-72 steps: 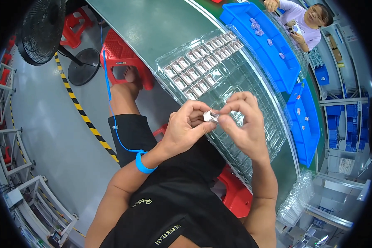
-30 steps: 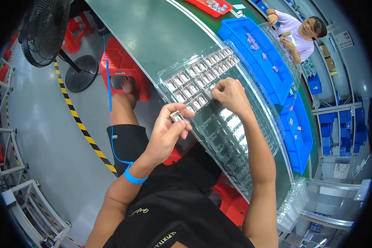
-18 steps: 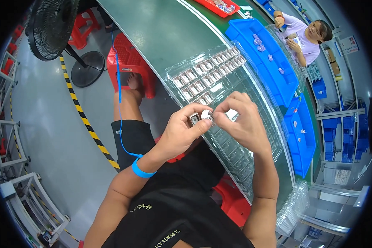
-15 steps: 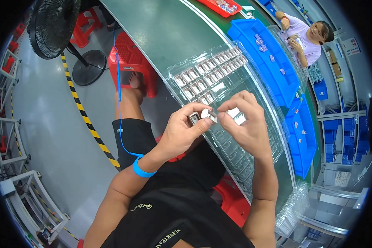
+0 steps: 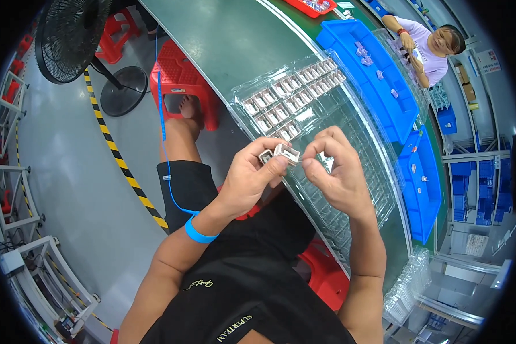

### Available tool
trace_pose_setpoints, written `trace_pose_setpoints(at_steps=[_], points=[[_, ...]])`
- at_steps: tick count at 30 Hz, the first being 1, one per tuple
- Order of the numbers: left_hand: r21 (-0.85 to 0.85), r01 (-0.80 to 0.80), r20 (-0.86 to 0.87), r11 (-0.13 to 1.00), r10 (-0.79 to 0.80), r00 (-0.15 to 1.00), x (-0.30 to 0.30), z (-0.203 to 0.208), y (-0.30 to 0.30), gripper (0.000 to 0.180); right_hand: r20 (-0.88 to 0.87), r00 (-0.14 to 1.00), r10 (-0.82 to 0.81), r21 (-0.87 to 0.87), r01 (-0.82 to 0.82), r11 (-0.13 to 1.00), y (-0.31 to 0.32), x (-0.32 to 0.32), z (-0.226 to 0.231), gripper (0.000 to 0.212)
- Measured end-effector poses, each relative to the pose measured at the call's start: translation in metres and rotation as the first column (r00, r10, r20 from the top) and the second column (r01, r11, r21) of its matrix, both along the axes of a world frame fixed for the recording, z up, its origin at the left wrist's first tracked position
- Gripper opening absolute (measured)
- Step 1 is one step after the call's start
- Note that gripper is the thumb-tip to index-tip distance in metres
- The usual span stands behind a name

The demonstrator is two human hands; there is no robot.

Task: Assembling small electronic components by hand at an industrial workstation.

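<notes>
My left hand (image 5: pixel 249 178) is closed around two small white rectangular housings with open tops. One white housing (image 5: pixel 286 153) is held between thumb and fingers with its hollow side up; the second housing (image 5: pixel 265 156) sits deeper against the fingers. A blue band with a coiled cord circles my left wrist. Just right of the housings, my right hand (image 5: pixel 341 172) makes a pinch, thumb against forefinger. A whitish glint shows behind its fingers, but what the pinch holds, if anything, is too small to tell. Beyond both hands, a clear blister tray (image 5: pixel 350 123) carries rows of similar housings.
Blue bins (image 5: pixel 404 117) with small clear parts line the table's far side, and a red tray (image 5: pixel 311 7) lies farther up. A co-worker (image 5: pixel 427 49) sits opposite. Stacked clear trays (image 5: pixel 407 286) stand at right. On the floor are a red stool (image 5: pixel 180 69) and a black fan (image 5: pixel 71 37).
The upper housing in my left hand has turned, so its hollow side now shows. My right fingers have drawn slightly away from it. The co-worker's hands have shifted.
</notes>
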State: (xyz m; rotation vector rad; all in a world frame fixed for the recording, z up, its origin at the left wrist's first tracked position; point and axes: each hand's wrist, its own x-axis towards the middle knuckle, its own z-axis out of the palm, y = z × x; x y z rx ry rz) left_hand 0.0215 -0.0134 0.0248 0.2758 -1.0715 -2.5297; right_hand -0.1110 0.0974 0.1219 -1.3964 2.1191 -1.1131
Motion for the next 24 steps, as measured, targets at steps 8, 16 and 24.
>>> trace_pose_setpoints(at_steps=[8,16,24], points=[[-0.202,-0.134,-0.035,0.97,0.13,0.991,0.003,0.006,0.004,0.031,-0.009,1.0,-0.014,-0.03,0.014,0.999,0.001,-0.012,0.007,0.011],[-0.433,-0.209,-0.015,0.877,0.225,0.974,0.003,0.0,0.011,0.028,-0.116,0.993,-0.007,0.121,0.021,0.992,-0.013,0.001,0.005,0.012],[-0.155,-0.126,-0.052,0.98,0.119,0.992,0.003,-0.004,0.008,0.029,0.207,0.973,-0.101,0.151,0.071,0.986,-0.007,-0.008,-0.008,0.014]])
